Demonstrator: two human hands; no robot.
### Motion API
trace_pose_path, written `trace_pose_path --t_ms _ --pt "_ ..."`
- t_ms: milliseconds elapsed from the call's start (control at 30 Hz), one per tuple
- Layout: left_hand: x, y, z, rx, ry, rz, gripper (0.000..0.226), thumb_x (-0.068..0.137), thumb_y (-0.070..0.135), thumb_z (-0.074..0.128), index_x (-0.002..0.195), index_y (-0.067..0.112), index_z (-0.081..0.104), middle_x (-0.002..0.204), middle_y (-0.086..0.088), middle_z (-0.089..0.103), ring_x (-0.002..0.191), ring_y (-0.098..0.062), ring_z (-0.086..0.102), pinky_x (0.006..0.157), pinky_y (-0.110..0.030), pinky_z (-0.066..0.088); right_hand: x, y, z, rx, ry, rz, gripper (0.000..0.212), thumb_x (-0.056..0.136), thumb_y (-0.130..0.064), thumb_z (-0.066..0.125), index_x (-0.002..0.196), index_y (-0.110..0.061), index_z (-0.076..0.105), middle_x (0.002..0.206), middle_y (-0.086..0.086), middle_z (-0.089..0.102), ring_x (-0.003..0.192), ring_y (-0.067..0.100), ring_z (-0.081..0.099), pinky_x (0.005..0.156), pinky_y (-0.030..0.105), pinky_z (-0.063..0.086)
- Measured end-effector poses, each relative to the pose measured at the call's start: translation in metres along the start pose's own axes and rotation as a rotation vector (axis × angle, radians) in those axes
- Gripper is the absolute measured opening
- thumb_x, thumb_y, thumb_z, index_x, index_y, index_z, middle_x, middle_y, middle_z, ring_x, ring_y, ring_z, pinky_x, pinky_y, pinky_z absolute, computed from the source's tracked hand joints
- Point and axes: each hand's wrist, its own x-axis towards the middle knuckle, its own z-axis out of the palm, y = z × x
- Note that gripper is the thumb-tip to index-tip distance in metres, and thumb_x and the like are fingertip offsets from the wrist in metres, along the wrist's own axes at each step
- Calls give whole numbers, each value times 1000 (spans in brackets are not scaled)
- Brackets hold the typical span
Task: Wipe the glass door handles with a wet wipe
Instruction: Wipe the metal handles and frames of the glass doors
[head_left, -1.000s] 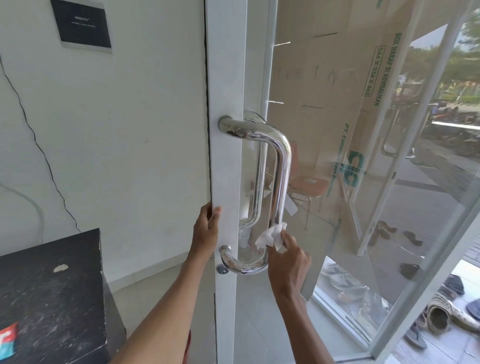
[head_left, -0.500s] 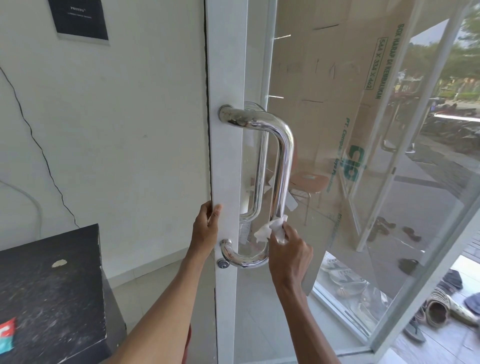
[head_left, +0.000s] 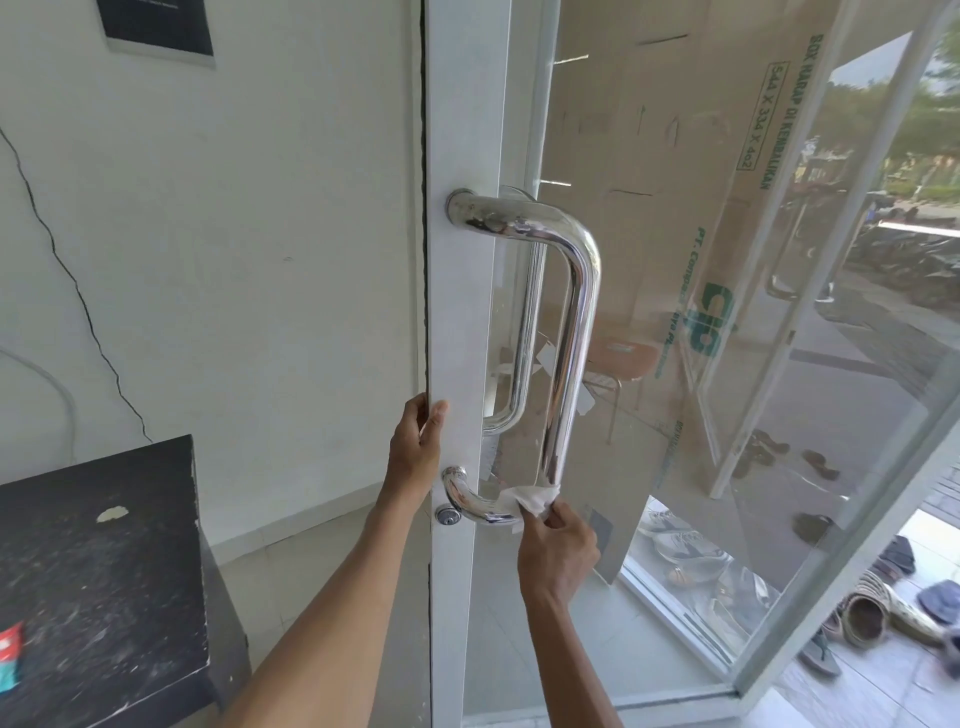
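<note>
Your right hand's (head_left: 558, 540) grip pinches the wet wipe (head_left: 527, 498) on the handle's (head_left: 571, 332) lower bend; left hand (head_left: 415, 447) grips the door frame (head_left: 457, 312) edge. Black tabletop (head_left: 98, 561) stands left, shoes (head_left: 862, 618) right.

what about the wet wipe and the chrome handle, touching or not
Touching. The head view shows the wet wipe wrapped on the lower bend of the chrome door handle, pinched by the right hand; the left hand grips the door frame.
</note>
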Motion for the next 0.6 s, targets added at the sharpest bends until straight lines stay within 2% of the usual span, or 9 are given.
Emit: trace_pose_path --t_ms 67,133,200,300,400,467,600 --pt "0 -2 0 -2 2 -5 25 98 41 46 113 22 54 91 14 60 78 13 53 69 -6 39 -4 3 6 63 6 75 39 68 -25 81 55 -6 50 45 4 44 48 18 30 47 28 29" --pt "0 -4 1 -5 3 -6 25 98 42 45 113 23 54 92 14 61 79 13 54 69 -6 38 -7 4 10 146 -4 150 27 68 -28 82 56 -14 61 48 0 57 47 19 44 50 26 37" --pt "0 -6 1 -9 3 1 25 98 42 45 111 23 55 92 13 61 78 11 54 68 -3 38 -11 2 14 225 -10 225 14 69 -27 82 65 -19 71 52 -6 63 50 13 52 54 25 42" --pt "1 -8 1 -11 1 -2 27 98 43 45 111 22 55 90 12 61 77 9 53 67 -3 37 -15 2 20 300 3 303 14 69 -26 82 63 -24 70 50 -4 59 54 16 52 59 28 44" --pt "1 -9 1 0 -2 2 28 97 46 45 109 23 55 88 10 60 75 8 53 66 -4 38 -22 -2 24 416 0 375 7 72 -22 81 71 -18 75 45 -9 57 49 6 49 57 25 42" --pt "1 -9 1 -1 -6 -10 28 98 46 45 110 23 55 88 13 60 76 10 53 65 -2 37 -25 -4 27 510 3 452 7 74 -20 81 79 -16 77 53 -9 63 56 7 57 63 23 44" --pt "0 -7 1 6 -6 -16 31 98 45 44 112 20 54 85 17 57 73 13 52 63 -2 36 -30 -7 31 660 -35 586 11 75 -16 80 85 -10 77 73 5 73 76 19 69 71 23 48"
